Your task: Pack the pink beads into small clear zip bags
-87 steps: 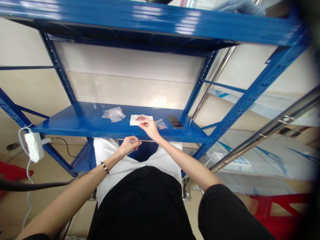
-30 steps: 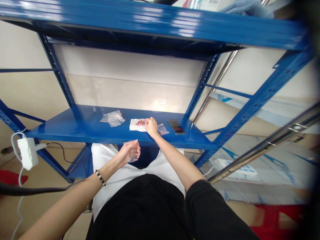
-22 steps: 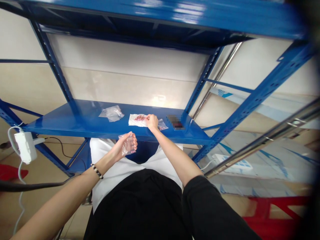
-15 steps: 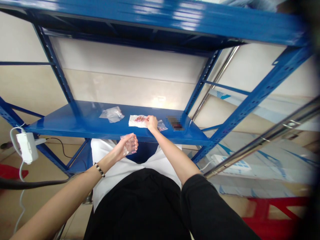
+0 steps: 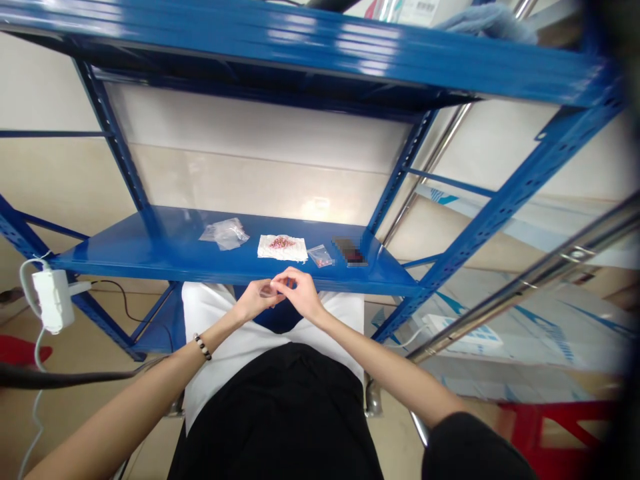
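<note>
My left hand (image 5: 254, 301) is closed on a small clear plastic bag (image 5: 267, 291), in front of the shelf edge and above my lap. Fingers of my right hand (image 5: 299, 291) are pinched together at the bag's opening, touching or almost touching my left hand; what they hold is too small to make out. Just beyond, a white paper towel (image 5: 267, 252) lies on the blue shelf with a heap of small pink and red beads (image 5: 283, 243) on it. To its right rests a clear zip bag (image 5: 321, 256) with a few reddish pieces inside.
A pile of clear plastic bags (image 5: 225, 233) lies left on the blue shelf (image 5: 165, 250). At the right is a dark, blurred-out object (image 5: 351, 251). An upper shelf beam (image 5: 240, 33) crosses above. A white power strip (image 5: 54, 300) hangs at the left post.
My right hand has come back from the beads on the paper towel to the bag in my left hand. The left hand has stayed nearly in place, its fingers turned toward the right hand.
</note>
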{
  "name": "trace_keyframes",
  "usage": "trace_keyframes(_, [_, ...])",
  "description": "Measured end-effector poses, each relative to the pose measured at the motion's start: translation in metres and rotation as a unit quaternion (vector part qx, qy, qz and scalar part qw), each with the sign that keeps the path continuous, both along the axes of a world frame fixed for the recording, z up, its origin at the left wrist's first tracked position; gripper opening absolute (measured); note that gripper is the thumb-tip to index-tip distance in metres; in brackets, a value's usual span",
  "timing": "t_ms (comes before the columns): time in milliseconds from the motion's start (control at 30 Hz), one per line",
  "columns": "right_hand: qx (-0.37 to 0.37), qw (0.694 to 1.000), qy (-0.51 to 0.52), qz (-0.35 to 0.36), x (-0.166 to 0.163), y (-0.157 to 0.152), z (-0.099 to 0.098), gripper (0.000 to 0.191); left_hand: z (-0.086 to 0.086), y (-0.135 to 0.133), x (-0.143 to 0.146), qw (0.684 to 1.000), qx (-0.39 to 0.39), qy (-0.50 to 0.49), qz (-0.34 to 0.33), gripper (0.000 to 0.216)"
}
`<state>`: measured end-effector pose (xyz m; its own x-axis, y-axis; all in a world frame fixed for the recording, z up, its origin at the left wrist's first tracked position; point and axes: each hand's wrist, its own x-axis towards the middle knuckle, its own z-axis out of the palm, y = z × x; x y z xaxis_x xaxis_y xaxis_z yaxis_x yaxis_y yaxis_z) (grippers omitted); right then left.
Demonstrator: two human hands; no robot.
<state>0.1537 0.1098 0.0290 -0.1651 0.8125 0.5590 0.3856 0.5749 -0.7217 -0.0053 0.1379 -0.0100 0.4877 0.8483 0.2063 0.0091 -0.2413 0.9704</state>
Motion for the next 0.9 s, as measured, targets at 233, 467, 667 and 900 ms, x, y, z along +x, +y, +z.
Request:
trace_keyframes(233, [-0.040, 0.999, 0.017, -0.006, -0.001, -0.024, -0.017, 0.013, -0.015, -0.005, 0.007, 1.000, 0.014, 0.005, -0.021, 0.012])
trace_keyframes(467, [-0.036, 0.998, 0.039, -0.033, 0.000, -0.016, -0.018, 0.014, -0.012, -0.004, 0.010, 0.999, -0.035, -0.039, -0.007, 0.020])
trace_keyframes(667, [-0.041, 0.997, 0.061, -0.032, 0.003, -0.018, -0.020, 0.020, -0.005, -0.015, 0.009, 0.996, -0.073, -0.048, -0.008, 0.030])
trace_keyframes(900, [0.007, 0.989, 0.086, -0.120, 0.035, 0.073, 0.001, 0.025, 0.007, -0.020, 0.008, 0.993, -0.089, -0.071, -0.009, 0.034])
